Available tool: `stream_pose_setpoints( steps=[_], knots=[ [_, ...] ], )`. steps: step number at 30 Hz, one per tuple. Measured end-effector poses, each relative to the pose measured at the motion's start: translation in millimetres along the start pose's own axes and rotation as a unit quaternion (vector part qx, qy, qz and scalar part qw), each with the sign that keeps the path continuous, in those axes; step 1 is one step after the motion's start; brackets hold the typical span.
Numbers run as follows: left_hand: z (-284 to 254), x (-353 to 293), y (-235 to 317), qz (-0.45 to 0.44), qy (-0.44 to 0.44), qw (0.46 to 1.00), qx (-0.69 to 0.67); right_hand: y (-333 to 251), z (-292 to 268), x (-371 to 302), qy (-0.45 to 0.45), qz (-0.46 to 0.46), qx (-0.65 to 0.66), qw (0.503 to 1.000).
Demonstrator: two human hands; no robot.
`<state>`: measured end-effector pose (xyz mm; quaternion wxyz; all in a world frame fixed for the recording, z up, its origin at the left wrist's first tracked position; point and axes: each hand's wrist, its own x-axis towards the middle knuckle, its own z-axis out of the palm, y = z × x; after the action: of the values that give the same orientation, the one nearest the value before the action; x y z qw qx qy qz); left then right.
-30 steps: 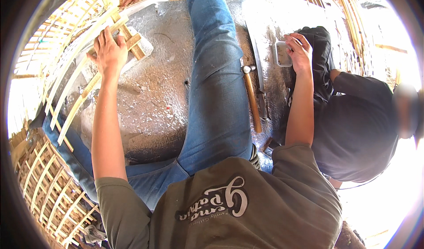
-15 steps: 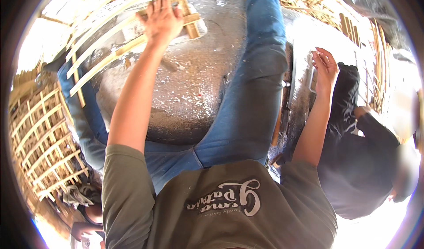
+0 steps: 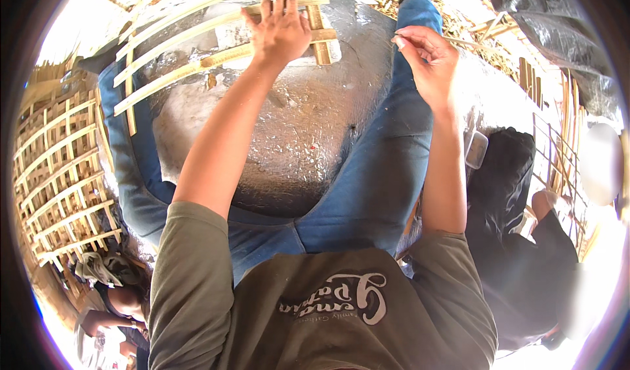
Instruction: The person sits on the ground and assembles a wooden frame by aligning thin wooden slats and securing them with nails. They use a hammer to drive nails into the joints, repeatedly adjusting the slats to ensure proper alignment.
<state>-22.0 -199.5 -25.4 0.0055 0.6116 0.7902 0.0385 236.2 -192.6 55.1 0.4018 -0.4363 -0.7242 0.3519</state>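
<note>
Fingers of the left hand lie spread, unclenched, palm down on the bamboo frame, across the grey surface: at least 3 long slats, 2 crosspieces. Raised over 1 jeans leg, the right hand pinches thumb and forefinger; on what, I cannot tell. Rightward sit 1 clear box, 1 black-clad person.

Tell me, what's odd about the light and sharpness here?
In the head view, strong glare washes out the right side and glints off the wrinkled sheet; that head view also shows smudges beside the dark-clothed co-worker, though the bamboo slats under the left hand look fairly sharp.
</note>
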Motion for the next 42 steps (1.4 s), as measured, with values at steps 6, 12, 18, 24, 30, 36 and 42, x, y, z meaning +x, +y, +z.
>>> stream_pose_setpoints(
  steps=[6, 12, 18, 24, 30, 36, 42],
  knots=[
    [-4.2, -0.6, 7.5, 0.003, -0.009, 1.000, -0.010, -10.8, 36.2, 20.3, -0.085, -0.001, -0.073, 0.994],
    [-4.5, -5.3, -3.6, 0.017, 0.010, 0.998, -0.067, 5.2, 70.5, 28.7, -0.121, 0.009, -0.052, 0.991],
    [0.4, -5.0, -0.5, 0.018, 0.033, 0.998, -0.058, 18.5, 92.0, 23.2, -0.062, -0.005, -0.073, 0.995],
    [-3.5, -5.7, -1.2, 0.017, 0.024, 0.998, -0.055, 34.9, 100.8, 22.1, -0.027, 0.000, -0.027, 0.999],
    [2.4, -7.3, -1.2, 0.017, 0.066, 0.996, -0.055, 26.8, 105.4, 24.7, -0.029, -0.019, -0.047, 0.998],
    [2.8, -4.1, 0.2, 0.013, 0.043, 0.997, -0.055, 27.2, 114.3, 22.2, -0.024, -0.039, -0.054, 0.997],
    [3.1, -5.3, -1.0, 0.017, 0.051, 0.997, -0.054, 30.2, 116.7, 20.4, -0.010, -0.074, -0.066, 0.995]
  ],
)
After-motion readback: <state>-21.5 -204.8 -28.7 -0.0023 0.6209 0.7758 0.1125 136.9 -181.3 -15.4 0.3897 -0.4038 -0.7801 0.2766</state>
